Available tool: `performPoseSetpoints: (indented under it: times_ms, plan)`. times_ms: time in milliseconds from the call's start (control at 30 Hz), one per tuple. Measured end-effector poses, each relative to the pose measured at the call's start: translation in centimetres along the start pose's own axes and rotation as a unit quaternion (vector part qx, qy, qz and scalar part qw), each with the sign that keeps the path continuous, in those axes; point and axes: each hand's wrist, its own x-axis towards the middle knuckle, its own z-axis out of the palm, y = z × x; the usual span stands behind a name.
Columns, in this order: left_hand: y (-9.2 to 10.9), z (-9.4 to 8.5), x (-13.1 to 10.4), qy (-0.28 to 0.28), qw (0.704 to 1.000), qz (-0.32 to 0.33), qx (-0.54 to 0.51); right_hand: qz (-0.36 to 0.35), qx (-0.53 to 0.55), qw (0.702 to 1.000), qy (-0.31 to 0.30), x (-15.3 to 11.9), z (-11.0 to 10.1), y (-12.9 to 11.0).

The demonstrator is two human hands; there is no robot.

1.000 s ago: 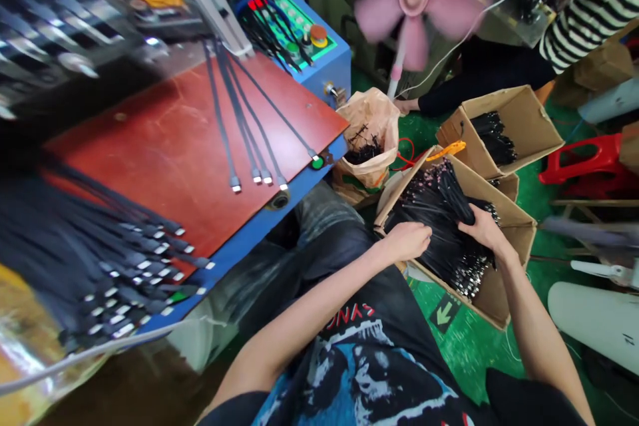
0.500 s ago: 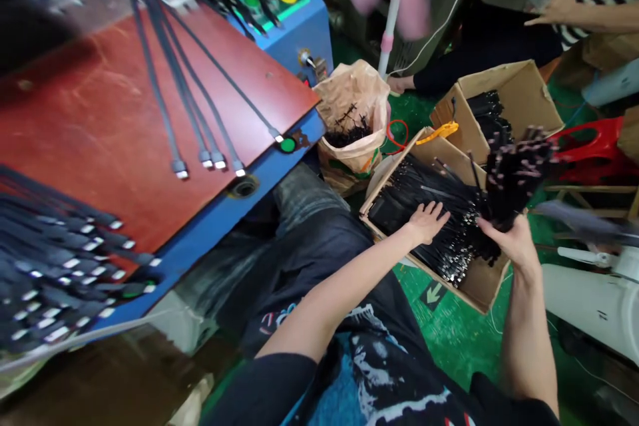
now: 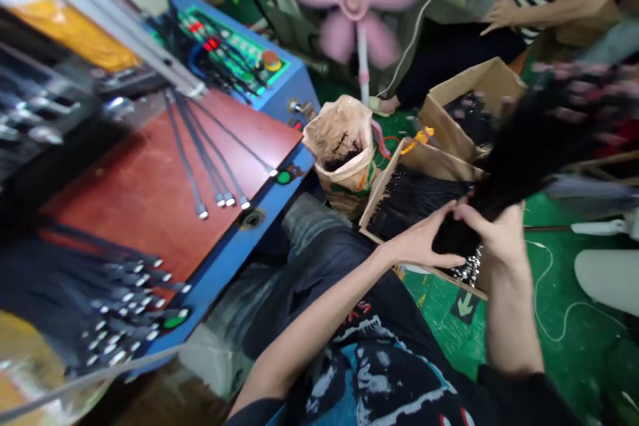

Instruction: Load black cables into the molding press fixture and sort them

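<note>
A thick bundle of black cables (image 3: 534, 133), blurred and with pinkish tips at its upper end, tilts up to the right over a cardboard box (image 3: 382, 203). My right hand (image 3: 499, 236) is closed around its lower part. From the other side my left hand (image 3: 422, 239) wraps its fingers and thumb about the bundle's bottom end, close to the right hand. More black cables (image 3: 419, 196) lie in the box beneath, and silver connector ends (image 3: 472, 269) show below my hands.
Several cables with silver plugs (image 3: 219, 196) lie on the reddish board (image 3: 134, 206) of a blue machine, beside a larger heap (image 3: 124, 306). Nearby are a scrap bag (image 3: 344, 180), a pink fan (image 3: 353, 0), a second cardboard box (image 3: 449, 90) and a co-worker's hand (image 3: 502, 13).
My left hand has left the cables in the box and come over to the bundle's lower end. My right hand has raised the bundle and tipped it to the right. The view has shifted.
</note>
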Motion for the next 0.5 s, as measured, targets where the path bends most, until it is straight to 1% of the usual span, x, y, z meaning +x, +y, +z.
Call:
performPoseSetpoints:
  times_ms: [33, 67, 100, 167, 200, 267, 333, 400, 433, 500]
  plan:
    - [0.9, -0.6, -0.6, 0.028, 1.000, 0.000, -0.002, 0.007, 0.025, 1.000, -0.010, 0.0, 2.1, -1.2]
    - [1.7, -1.3, -1.4, 0.062, 0.998, -0.013, 0.005, 0.005, 0.057, 0.998, -0.023, 0.1, 4.1, -2.4]
    - [2.5, -2.1, -2.2, 0.105, 0.994, -0.037, 0.015, -0.004, 0.090, 0.995, -0.039, 0.2, 5.8, -3.6]
    - [3.9, -4.2, -4.3, 0.145, 0.984, -0.098, 0.031, -0.026, 0.147, 0.986, -0.074, 0.1, 8.9, -5.9]
    - [4.5, -5.4, -5.5, 0.161, 0.978, -0.128, 0.043, -0.030, 0.168, 0.981, -0.090, -0.1, 10.1, -6.9]
    - [5.7, -7.7, -8.0, 0.216, 0.958, -0.176, 0.074, -0.023, 0.188, 0.975, -0.117, -0.9, 12.3, -8.7]
    - [6.6, -9.5, -10.1, 0.252, 0.940, -0.205, 0.103, -0.013, 0.189, 0.973, -0.134, -1.8, 14.2, -10.1]
    - [7.2, -10.5, -11.6, 0.268, 0.931, -0.222, 0.109, -0.013, 0.195, 0.970, -0.144, -2.6, 15.9, -10.9]
    - [7.5, -10.6, -11.9, 0.274, 0.929, -0.228, 0.100, -0.018, 0.201, 0.968, -0.148, -2.8, 16.7, -11.1]
    - [7.9, -10.1, -12.2, 0.300, 0.924, -0.229, 0.061, -0.032, 0.214, 0.962, -0.166, -3.1, 17.9, -11.2]
